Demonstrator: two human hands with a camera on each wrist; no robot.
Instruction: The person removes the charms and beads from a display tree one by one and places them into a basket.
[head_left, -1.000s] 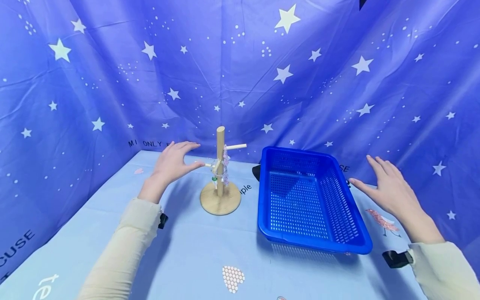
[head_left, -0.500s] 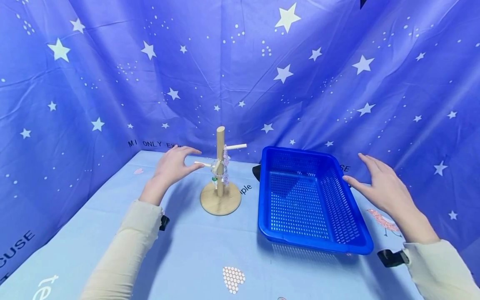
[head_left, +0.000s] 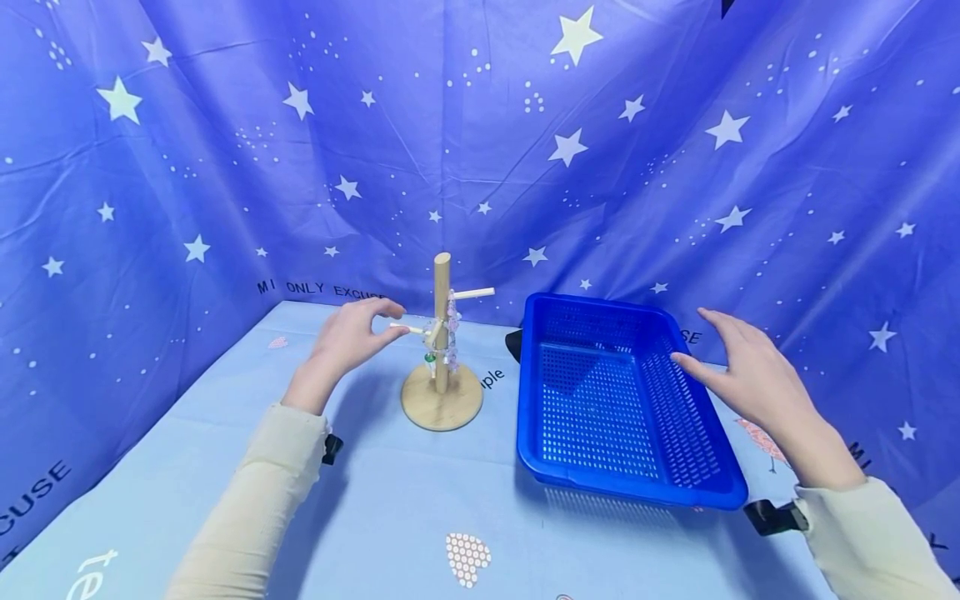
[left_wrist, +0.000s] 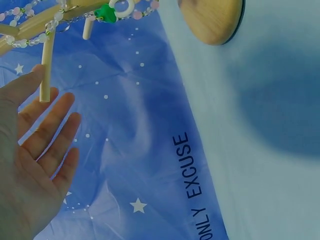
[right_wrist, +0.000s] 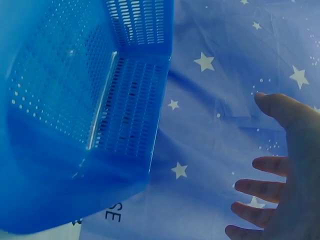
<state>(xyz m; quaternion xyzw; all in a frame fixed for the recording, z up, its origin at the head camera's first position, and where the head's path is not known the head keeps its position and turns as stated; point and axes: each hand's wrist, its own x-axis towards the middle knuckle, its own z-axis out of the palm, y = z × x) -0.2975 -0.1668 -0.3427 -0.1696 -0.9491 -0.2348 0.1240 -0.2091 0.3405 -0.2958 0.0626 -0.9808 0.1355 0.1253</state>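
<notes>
A wooden stand (head_left: 442,279) with a round base and side pegs stands upright left of centre. Beaded bracelets (head_left: 453,329) in pink and clear beads hang on its pegs; a green bead (left_wrist: 105,13) and a white ring show in the left wrist view. My left hand (head_left: 343,340) is at the left peg (left_wrist: 46,75), thumb and fingers on either side of it, not closed round it. Whether the thumb touches the peg, I cannot tell. My right hand (head_left: 761,379) hovers by the right side of a blue basket (head_left: 527,400), fingers spread, holding nothing.
The basket has perforated walls and floor and stands just right of the stand. A pale blue printed cloth (head_left: 390,517) covers the table. Behind hangs a dark blue starry curtain (head_left: 480,125). A dark object (head_left: 513,342) shows partly behind the basket.
My right hand has moved left, closer over the basket's right rim. My left hand has drawn its fingers closer to the thumb near the peg. The stand and basket have stayed put.
</notes>
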